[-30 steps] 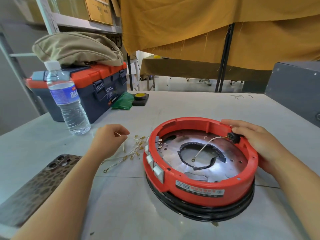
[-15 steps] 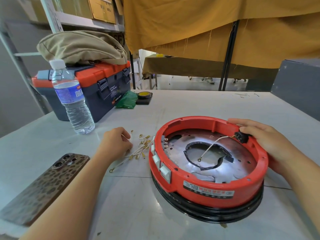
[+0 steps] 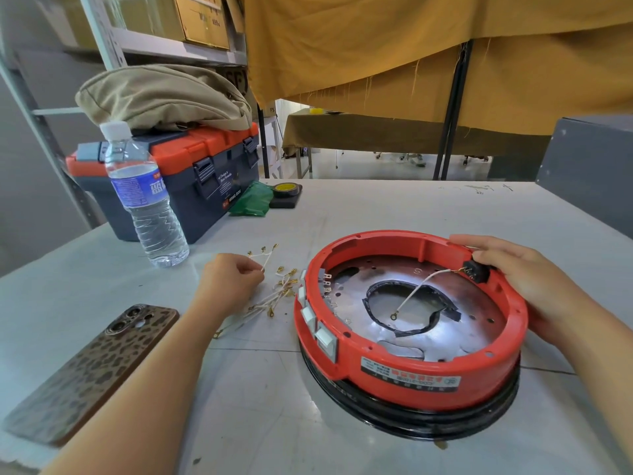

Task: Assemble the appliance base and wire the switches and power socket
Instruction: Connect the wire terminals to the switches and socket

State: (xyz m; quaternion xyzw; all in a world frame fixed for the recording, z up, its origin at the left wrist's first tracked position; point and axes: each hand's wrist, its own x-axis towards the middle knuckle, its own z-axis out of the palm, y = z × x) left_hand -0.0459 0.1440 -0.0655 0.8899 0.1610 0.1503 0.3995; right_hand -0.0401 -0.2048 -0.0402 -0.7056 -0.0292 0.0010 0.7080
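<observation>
Bright daylight, sharp focus, wide-angle edge distortion.

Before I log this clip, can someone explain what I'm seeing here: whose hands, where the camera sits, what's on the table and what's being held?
No robot here: a person works bare-handed, filmed by a camera worn on their head, looking down at a pale table. The right hand grips the far rim of a round red appliance base, its fingers at a small black socket that trails a white wire. The left hand pinches one short wire out of a loose pile of wires with gold terminals. Also on the table: a water bottle, a toolbox with a tan bag on top, and a phone lying face down.
</observation>
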